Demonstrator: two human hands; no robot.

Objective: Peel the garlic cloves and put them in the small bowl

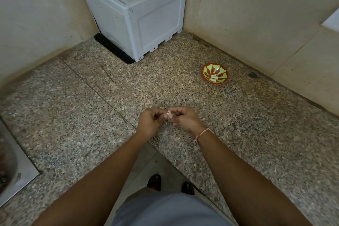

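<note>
Garlic clove [168, 113] held between both hands above the granite counter [91, 108], at the middle of the head view. We see the left hand [149, 124] and the right hand [184, 120] drawn close together, the fingertips of each pinching the small pale clove from opposite sides; its long axis is too small to read, and how much skin remains we cannot tell.

Small bowl [215, 73], red-rimmed with a green and red pattern, lies ahead of the hands and off to the right, well apart from them, near the corner where the counter meets the tiled wall [256, 24]. Several peeled cloves [213, 77] already rest in its bottom. We judge the right hand, which wears a thread bracelet [202, 133] at the wrist, to be the nearer one for the transfer, along a diagonal forward and rightward.

Open counter lies between hands and bowl, with nothing standing in that path. White box [135, 13] occupies the far corner, ahead and left of the bowl, clear of the route. Steel sink [11, 161] sits at the left edge, away from the work. The counter's front edge passes below the forearms, so a dropped clove could fall to the floor.
</note>
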